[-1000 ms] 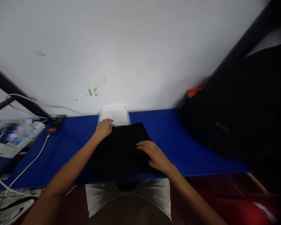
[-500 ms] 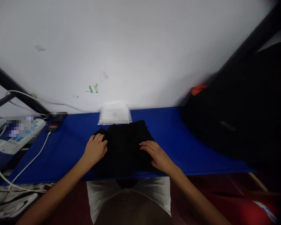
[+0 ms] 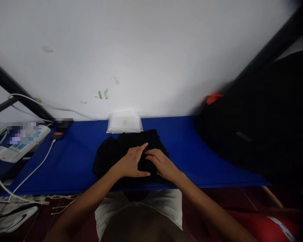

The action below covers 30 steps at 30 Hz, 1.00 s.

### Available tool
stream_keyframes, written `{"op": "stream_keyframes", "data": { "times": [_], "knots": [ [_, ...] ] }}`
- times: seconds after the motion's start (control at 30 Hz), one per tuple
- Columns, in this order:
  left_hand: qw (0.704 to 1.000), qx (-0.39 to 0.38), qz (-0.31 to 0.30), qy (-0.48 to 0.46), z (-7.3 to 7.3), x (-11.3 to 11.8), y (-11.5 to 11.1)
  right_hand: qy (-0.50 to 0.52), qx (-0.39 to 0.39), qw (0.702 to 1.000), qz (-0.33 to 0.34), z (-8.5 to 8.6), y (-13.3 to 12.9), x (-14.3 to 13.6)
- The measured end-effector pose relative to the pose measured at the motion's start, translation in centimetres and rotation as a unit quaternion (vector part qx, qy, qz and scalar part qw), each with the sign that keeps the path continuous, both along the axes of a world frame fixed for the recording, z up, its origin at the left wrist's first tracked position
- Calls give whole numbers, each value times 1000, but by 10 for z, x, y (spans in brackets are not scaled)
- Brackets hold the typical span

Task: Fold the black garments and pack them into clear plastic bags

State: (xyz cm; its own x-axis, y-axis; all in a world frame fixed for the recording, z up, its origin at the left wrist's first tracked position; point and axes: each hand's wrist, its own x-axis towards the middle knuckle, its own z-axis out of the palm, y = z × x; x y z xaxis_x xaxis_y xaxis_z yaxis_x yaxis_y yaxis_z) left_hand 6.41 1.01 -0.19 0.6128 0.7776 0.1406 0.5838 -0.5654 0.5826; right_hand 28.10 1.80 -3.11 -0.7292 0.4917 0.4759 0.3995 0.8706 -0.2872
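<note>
Black cloth [image 3: 107,156] lies bunched on the blue surface [image 3: 184,144], near its front edge. My left hand [image 3: 132,163] rests on the middle of the cloth, thumb and fingers spread apart. Close beside it on the right, my right hand [image 3: 163,163] lies on the cloth with bent fingers; its fingertips almost meet those of the left. Whether the right fingers pinch any fabric is hard to see against the black.
Behind the cloth is a stack of white plastic packets [image 3: 125,121]. On the left are a white power strip [image 3: 25,144], cables and a dark device [image 3: 62,126]. A large black item [image 3: 255,117] fills the right side, an orange piece [image 3: 214,98] behind it.
My left hand has moved right from the cloth's left edge to its middle, its fingers now spread. The cloth's left part now bulges further left. My right hand has shifted slightly left.
</note>
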Motion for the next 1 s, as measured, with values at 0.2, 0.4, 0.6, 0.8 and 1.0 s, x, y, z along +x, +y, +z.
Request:
{"op": "stream_keyframes", "data": {
  "times": [0.2, 0.4, 0.6, 0.8, 1.0],
  "knots": [
    [997, 22, 50, -56, -5, -10, -2, -9, 0, 999, -48, -1, 2, 24],
    [962, 78, 231, -126, -14, -56, -35, -2, 63, 996, -61, 1, 9, 34],
    [931, 126, 338, -54, -27, -77, -52, -6, 75, 995, -70, -7, 12, 30],
    [935, 78, 343, 52, -12, -81, -41, 10, 110, 990, -86, -2, 11, 36],
    [889, 45, 443, 110, -7, -115, -45, -4, 75, 990, -115, -5, 6, 48]
  ]
}}
